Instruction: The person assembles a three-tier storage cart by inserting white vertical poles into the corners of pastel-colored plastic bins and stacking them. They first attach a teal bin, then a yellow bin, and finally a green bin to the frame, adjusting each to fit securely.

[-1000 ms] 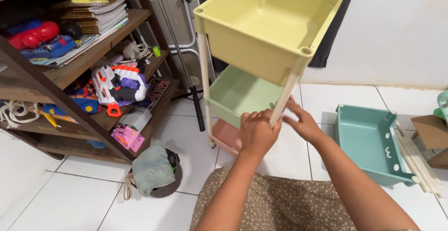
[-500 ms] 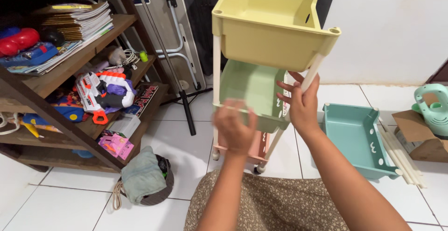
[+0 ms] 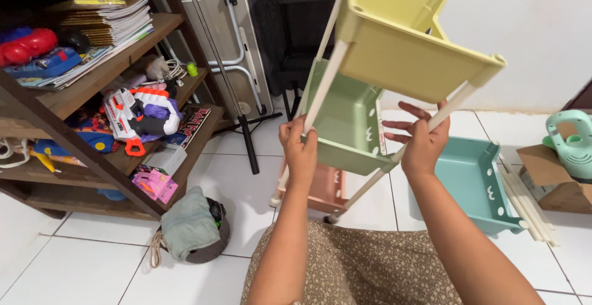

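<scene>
Tilting the cart (image 3: 376, 89), left hand (image 3: 300, 151) and right hand (image 3: 424, 145) each clench 1 pole; both should hold firm so trays stay seated.

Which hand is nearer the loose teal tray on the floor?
Right. The right hand grips a cart pole just left of the teal tray; the left hand holds the pole on the cart's far side.

Pink box (image 3: 154, 185) on the lowest shelf, near left. White carton (image 3: 168, 157) just behind it. Flat dark printed box (image 3: 193, 123) farther back. Brown cardboard box (image 3: 555, 178), open, at right edge.
</scene>
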